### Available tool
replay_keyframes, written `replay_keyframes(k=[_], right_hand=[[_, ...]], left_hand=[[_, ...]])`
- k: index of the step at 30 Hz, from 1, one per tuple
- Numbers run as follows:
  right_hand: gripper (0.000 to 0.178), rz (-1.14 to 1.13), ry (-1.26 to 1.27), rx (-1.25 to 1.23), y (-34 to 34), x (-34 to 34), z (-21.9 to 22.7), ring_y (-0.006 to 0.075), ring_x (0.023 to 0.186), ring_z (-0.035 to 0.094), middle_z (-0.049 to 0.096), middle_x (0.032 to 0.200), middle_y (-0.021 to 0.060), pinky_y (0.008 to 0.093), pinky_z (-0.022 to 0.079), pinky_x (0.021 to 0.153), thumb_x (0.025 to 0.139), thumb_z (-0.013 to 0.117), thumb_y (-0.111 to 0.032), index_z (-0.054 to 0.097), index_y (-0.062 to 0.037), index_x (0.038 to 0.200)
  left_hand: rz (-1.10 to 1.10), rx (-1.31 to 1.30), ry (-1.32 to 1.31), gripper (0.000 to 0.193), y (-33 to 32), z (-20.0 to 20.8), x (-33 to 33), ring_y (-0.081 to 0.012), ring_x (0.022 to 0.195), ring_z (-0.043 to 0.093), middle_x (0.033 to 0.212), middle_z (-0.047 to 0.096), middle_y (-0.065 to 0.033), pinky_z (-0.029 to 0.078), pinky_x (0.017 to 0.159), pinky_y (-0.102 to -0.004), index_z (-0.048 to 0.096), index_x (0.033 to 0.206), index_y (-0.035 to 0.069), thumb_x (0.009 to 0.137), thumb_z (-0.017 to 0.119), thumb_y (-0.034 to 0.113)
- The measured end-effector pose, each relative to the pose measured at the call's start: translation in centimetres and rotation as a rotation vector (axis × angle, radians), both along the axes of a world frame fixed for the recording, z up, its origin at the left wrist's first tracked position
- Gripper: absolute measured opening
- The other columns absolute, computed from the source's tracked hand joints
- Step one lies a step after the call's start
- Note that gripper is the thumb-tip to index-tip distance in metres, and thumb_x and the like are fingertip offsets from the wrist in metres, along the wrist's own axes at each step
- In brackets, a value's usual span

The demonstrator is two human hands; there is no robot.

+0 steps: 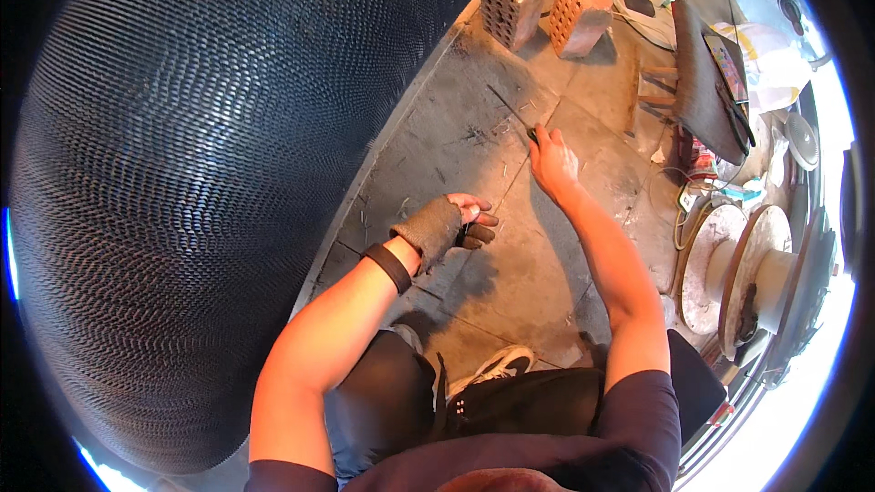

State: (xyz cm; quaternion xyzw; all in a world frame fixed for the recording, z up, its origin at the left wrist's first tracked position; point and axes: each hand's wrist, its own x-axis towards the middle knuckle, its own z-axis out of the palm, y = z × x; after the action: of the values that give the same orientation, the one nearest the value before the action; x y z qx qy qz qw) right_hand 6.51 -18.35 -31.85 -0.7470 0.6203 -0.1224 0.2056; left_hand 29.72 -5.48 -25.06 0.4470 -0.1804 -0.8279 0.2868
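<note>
My right hand (554, 162) is closed around the dark handle of a long thin tool (512, 109), like a screwdriver or slim file; its shaft points up and left over the floor. My left hand (456, 223) wears a grey-brown fingerless glove (430, 230) and has its fingers curled in with the thumb against them. Whatever lies between those fingers is too small to make out. A dark band (387, 268) circles the left wrist. To the left rises a huge bulging black mass of fine, wavy ridged rows (200, 146), apart from both hands.
Two perforated bricks (581, 16) stand at the far side. A padded stool (706, 82) with things on top is on the right, near a white round base (643, 9). Large spools (711, 269) lie lower right. Dark scraps (476, 134) dot the tiled floor (519, 273).
</note>
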Motion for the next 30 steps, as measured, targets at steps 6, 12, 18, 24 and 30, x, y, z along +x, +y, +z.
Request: replay_keyframes(k=[6, 12, 18, 24, 30], right_hand=[[0.034, 0.009, 0.080, 0.027, 4.0, -5.7, 0.7, 0.0461, 0.095, 0.063, 0.059, 0.107, 0.0249, 0.0535, 0.052, 0.079, 0.096, 0.057, -0.021, 0.055, -0.0085, 0.127], [0.035, 0.050, 0.049, 0.024, 6.2, -7.0, 1.2, 0.0459, 0.092, 0.063, 0.059, 0.105, 0.0245, 0.0530, 0.052, 0.077, 0.095, 0.059, -0.018, 0.055, -0.0089, 0.128], [0.035, 0.119, 0.022, 0.080, 8.6, -7.9, 2.1, 0.0458, 0.090, 0.063, 0.059, 0.103, 0.0237, 0.0520, 0.052, 0.076, 0.095, 0.059, -0.018, 0.056, -0.0092, 0.129], [0.038, 0.204, -0.093, 0.092, 13.7, -8.1, 6.1, 0.0432, 0.083, 0.062, 0.059, 0.097, 0.0221, 0.0475, 0.050, 0.071, 0.095, 0.061, -0.016, 0.057, -0.0045, 0.131], [0.039, 0.291, -0.103, 0.108, 17.3, -8.3, 9.6, 0.0408, 0.079, 0.063, 0.060, 0.096, 0.0176, 0.0468, 0.052, 0.066, 0.093, 0.064, -0.015, 0.058, -0.0074, 0.130]], left_hand=[[0.013, 0.016, 0.016, 0.033, -0.8, -3.6, -1.0, -0.0278, 0.103, 0.067, 0.123, 0.064, -0.0181, 0.056, 0.087, -0.0406, 0.053, 0.127, -0.001, 0.099, 0.058, 0.016], [0.110, 0.025, 0.122, 0.030, 0.8, -8.0, -1.6, -0.0256, 0.097, 0.066, 0.109, 0.066, -0.0132, 0.055, 0.083, -0.0386, 0.056, 0.122, -0.002, 0.099, 0.059, 0.016], [0.216, 0.097, 0.153, 0.027, 1.1, -11.1, -2.7, -0.0241, 0.092, 0.066, 0.099, 0.064, -0.0104, 0.055, 0.078, -0.0346, 0.058, 0.113, -0.001, 0.102, 0.055, 0.023], [0.436, 0.214, -0.055, 0.042, 0.2, -12.7, -2.8, -0.0252, 0.091, 0.067, 0.099, 0.064, -0.0106, 0.057, 0.080, -0.0361, 0.055, 0.114, 0.002, 0.104, 0.049, 0.042], [0.376, 0.203, 0.186, 0.042, 0.2, -11.2, -2.1, -0.0243, 0.091, 0.067, 0.100, 0.064, -0.0090, 0.057, 0.080, -0.0355, 0.057, 0.113, 0.003, 0.102, 0.054, 0.044]])
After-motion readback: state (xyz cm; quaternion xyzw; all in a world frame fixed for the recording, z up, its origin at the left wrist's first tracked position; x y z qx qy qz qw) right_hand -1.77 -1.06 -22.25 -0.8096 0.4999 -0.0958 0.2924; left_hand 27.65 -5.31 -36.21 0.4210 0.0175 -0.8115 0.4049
